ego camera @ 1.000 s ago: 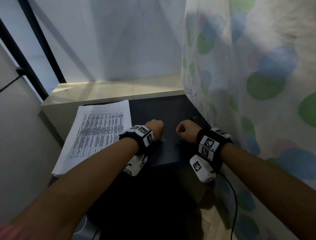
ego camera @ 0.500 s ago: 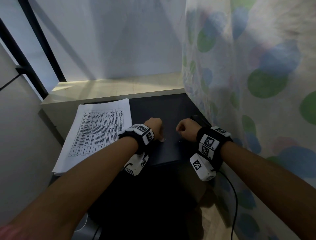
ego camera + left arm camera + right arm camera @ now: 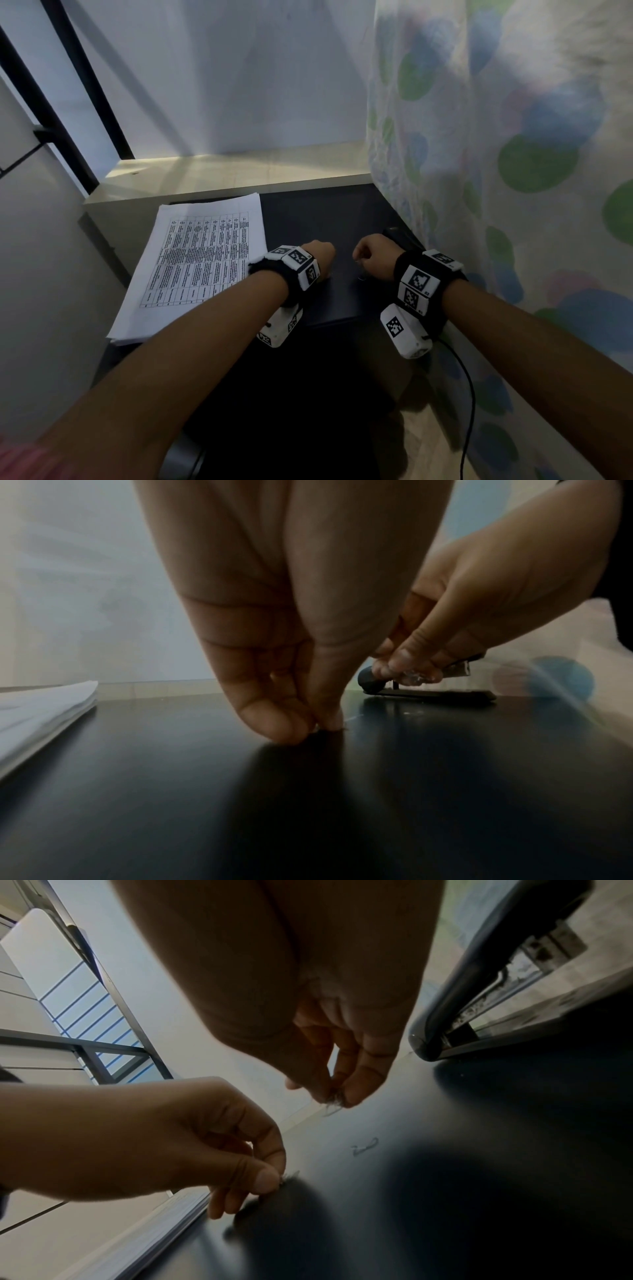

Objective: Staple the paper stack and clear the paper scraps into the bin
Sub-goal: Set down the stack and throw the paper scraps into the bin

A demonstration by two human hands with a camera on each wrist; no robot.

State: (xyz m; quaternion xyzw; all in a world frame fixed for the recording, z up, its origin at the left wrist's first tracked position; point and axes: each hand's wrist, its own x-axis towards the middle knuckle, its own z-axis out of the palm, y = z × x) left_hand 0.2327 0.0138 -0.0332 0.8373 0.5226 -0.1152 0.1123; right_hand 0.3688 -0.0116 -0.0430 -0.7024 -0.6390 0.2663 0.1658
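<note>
Lying flat on the dark tabletop (image 3: 342, 219), the paper stack (image 3: 198, 260) sits at its left side, printed table facing up, its near edge reaching the tabletop's front edge. Your left hand (image 3: 320, 255) is just right of the stack, its grip pressed together: thumb and fingertips (image 3: 274, 723) pinch something tiny right at the tabletop surface, too small to name. Your right hand (image 3: 375, 255) is further right of the stack, raised just above the tabletop, and its grip is also pinched shut, holding a small glinting bit (image 3: 414, 676) between thumb and fingers; whether it is a scrap or a staple you cannot tell. A small bent wire-like piece (image 3: 365, 1146) lies on the tabletop between your two hands. Beyond your right hand, farthest from the stack, the stapler (image 3: 428, 688) rests on the tabletop against the spotted curtain (image 3: 513, 171). Behind the stack runs a pale wooden ledge (image 3: 239, 171).
</note>
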